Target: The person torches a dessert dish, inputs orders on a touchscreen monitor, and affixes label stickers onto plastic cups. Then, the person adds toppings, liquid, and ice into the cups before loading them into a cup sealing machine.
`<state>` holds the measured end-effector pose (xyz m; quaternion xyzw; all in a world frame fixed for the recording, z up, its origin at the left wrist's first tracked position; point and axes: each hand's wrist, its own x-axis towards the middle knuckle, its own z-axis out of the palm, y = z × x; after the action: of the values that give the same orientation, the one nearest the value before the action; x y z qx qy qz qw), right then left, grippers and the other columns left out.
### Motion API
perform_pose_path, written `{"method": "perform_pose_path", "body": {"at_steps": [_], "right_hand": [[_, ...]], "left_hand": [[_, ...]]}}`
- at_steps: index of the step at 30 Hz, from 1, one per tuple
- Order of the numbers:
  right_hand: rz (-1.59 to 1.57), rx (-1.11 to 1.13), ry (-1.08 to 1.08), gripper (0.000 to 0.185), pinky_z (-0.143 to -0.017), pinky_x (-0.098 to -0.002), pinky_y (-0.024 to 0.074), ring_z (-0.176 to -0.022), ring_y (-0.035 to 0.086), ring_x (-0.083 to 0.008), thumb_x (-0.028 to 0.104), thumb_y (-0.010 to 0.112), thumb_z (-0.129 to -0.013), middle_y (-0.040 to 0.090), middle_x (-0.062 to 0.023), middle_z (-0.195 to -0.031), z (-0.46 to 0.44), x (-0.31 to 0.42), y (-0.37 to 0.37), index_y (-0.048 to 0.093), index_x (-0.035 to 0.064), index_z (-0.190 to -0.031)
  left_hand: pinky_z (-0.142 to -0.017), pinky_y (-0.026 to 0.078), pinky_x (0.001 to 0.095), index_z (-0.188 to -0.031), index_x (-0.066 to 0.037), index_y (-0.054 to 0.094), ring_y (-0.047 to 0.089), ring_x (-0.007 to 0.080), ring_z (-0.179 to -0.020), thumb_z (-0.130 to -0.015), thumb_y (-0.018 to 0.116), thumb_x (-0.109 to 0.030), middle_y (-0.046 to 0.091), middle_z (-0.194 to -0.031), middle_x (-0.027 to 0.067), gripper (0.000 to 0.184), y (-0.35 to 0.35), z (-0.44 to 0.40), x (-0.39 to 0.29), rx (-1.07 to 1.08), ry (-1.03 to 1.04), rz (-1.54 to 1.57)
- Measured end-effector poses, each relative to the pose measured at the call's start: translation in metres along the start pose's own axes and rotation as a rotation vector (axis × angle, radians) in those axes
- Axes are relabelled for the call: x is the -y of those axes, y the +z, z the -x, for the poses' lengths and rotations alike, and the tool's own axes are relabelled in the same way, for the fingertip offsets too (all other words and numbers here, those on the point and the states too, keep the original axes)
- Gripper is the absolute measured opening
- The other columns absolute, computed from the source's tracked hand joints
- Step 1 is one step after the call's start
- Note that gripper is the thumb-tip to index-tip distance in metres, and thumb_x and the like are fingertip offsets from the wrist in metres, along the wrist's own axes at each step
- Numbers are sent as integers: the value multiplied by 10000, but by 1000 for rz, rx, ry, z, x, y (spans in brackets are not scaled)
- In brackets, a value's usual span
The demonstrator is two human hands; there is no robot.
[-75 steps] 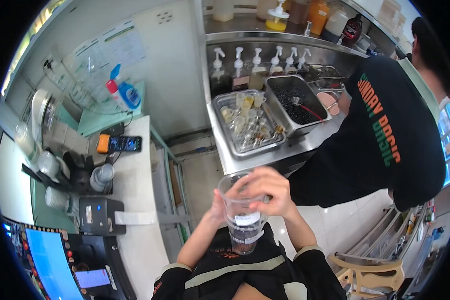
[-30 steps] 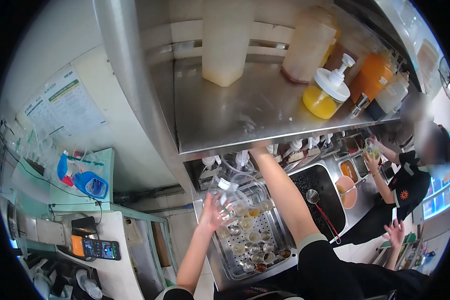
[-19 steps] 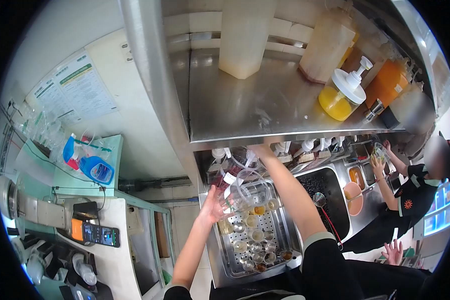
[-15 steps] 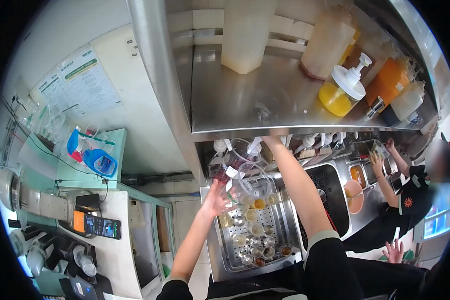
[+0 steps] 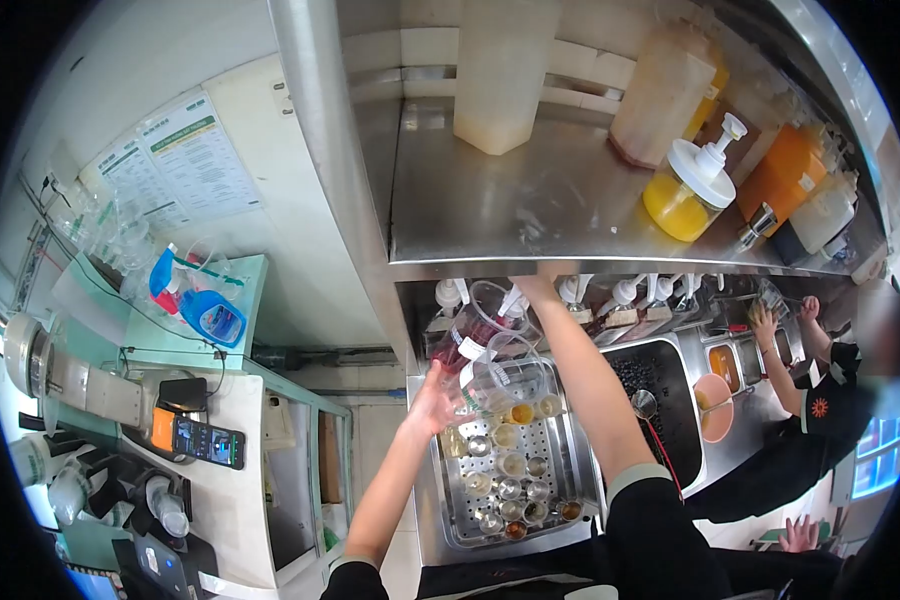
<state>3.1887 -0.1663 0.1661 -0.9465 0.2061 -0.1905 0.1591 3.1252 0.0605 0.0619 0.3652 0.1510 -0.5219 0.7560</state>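
Two clear plastic cups (image 5: 490, 385) with white labels are held tilted by my left hand (image 5: 436, 400), whose fingers wrap round them. Their open rims point up and to the right, near the pump bottles. At the top of a pump bottle, just under the shelf edge, is my right hand (image 5: 535, 285); its fingers are mostly hidden by the shelf. Beneath the cups lies a perforated steel tray (image 5: 450, 510) holding several small measuring cups (image 5: 511, 464). Dark red liquid shows behind the labels, but I cannot tell which vessel holds it.
A steel shelf (image 5: 510, 215) with a yellow pump jar (image 5: 685, 195) and large jugs overhangs the counter. Right of the tray sit a pan of black pearls (image 5: 650, 370) and a pink bowl (image 5: 712, 408). A co-worker (image 5: 820, 400) stands at the right. A phone (image 5: 208, 443) lies left.
From holding stacked cups over my lap, my hands have moved to the pump bottles. The cups are now apart in my left hand; my right hand has gone to a pump. The view shifted slightly lately.
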Motion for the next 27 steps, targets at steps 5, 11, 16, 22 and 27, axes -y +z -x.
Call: {"method": "perform_pose_path", "body": {"at_steps": [5,11,16,22,27], "right_hand": [[-108,-172,219,547,-931,-410,342,-1191,350,-326,340,540,-779,352,-150,-1303,5,-3,36,373,134,-1257],[-77,36,130,528,-954,-402,334,-1178,374,-321,316,560,-762,389,-137,-1285,-11,-7,13,408,120,-1229],[17,130,-108,518,-951,-399,339,-1172,383,-316,308,564,-756,404,-133,-1275,-22,-13,3,423,118,-1217],[143,154,-188,506,-946,-394,346,-1166,395,-310,299,569,-749,423,-128,-1264,-10,-7,9,441,115,-1203],[45,65,-125,341,-851,-412,397,-1037,495,-318,231,567,-743,553,-150,-1093,1,-5,30,564,81,-1048]], "left_hand": [[-872,302,563,-1200,-285,438,524,181,-867,-818,359,-612,531,-1073,26,509,-3,-3,11,3,26,29],[-853,339,561,-1293,-190,244,344,282,-1159,-813,374,-616,334,-1281,52,654,23,20,69,-232,456,191],[-868,357,534,-1370,-207,-3,364,270,-1140,-831,385,-578,191,-1373,51,760,60,-6,88,-411,706,519],[-880,362,496,-1345,-197,136,356,260,-1139,-863,379,-520,281,-1318,62,628,74,-42,87,-429,908,648],[-975,303,351,-1387,-178,-8,348,210,-1174,-897,353,-461,245,-1366,72,672,60,-40,79,-602,1044,424]]}}
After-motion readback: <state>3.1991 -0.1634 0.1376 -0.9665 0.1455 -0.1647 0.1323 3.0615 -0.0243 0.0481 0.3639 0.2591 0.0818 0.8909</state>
